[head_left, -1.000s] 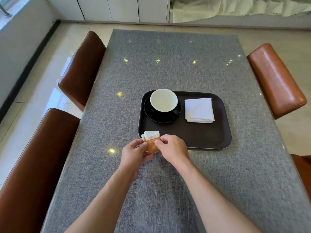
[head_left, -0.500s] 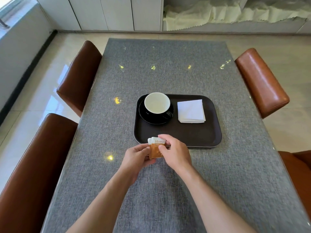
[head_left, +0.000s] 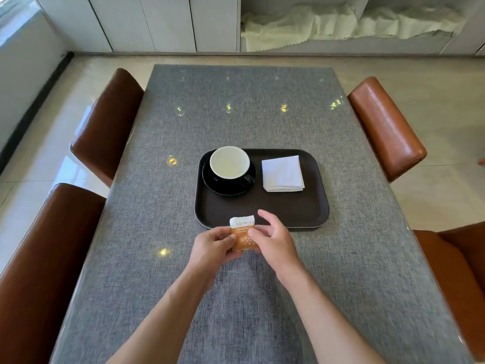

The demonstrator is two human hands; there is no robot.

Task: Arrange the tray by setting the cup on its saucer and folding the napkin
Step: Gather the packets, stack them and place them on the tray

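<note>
A dark brown tray (head_left: pixel 309 214) lies on the grey table. On its left part a black cup (head_left: pixel 230 164) with a white inside stands on a black saucer (head_left: pixel 210 181), handle toward the right. A white folded napkin (head_left: pixel 282 174) lies flat on the tray's right part. Just in front of the tray's near edge, both hands hold a small orange-and-white sachet (head_left: pixel 242 232). My left hand (head_left: pixel 214 246) pinches its left side. My right hand (head_left: pixel 275 241) pinches its right side with thumb and a finger, the other fingers spread.
The grey table (head_left: pixel 236 114) has brown leather chairs along both sides: two on the left (head_left: pixel 107 127), one at the right (head_left: pixel 385 127) and another at the near right (head_left: pixel 462 271). White cabinets and pale cloth stand beyond the far end.
The camera has tilted, so the tray sits lower in view. The sachet has turned more upright between my hands, and my right hand's fingers have spread apart.
</note>
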